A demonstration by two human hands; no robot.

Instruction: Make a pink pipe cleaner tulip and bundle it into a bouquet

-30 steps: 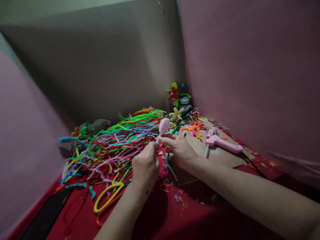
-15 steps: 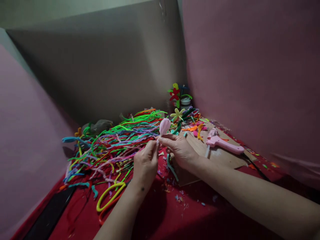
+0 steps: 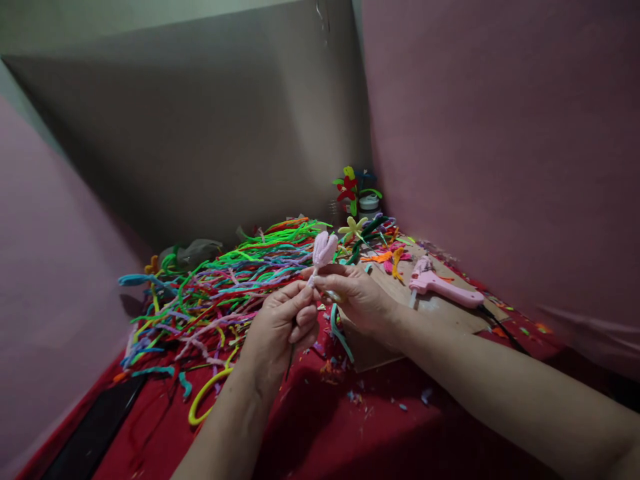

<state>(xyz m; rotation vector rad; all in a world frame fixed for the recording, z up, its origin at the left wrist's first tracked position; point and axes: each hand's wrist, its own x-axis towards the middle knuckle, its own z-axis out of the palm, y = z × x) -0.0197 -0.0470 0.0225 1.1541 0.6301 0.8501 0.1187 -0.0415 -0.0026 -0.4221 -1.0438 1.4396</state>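
Observation:
A pale pink pipe-cleaner flower (image 3: pixel 325 248), shaped like a closed bud, stands upright between my two hands. My left hand (image 3: pixel 287 317) is closed in a pinch on its base, and a thin dark stem runs down below the fingers. My right hand (image 3: pixel 363 293) pinches the same base from the other side, thumb and forefinger just under the petals. The fingers partly hide the join. Behind my left hand spreads a heap of colourful pipe cleaners (image 3: pixel 260 260).
A pink glue gun (image 3: pixel 445 287) lies on a brown board (image 3: pixel 457 320) at right. Yellow-handled scissors (image 3: pixel 197 403) are partly behind my left forearm. A black flat object (image 3: pixel 95 427) lies at left. Finished flowers (image 3: pixel 347 190) stand at the back, and scraps litter the red cloth (image 3: pixel 380 440).
The pink flower has turned, showing separate petals now. My left hand has rotated and shifted slightly left, exposing the dark stem. My right hand stays at the flower's base.

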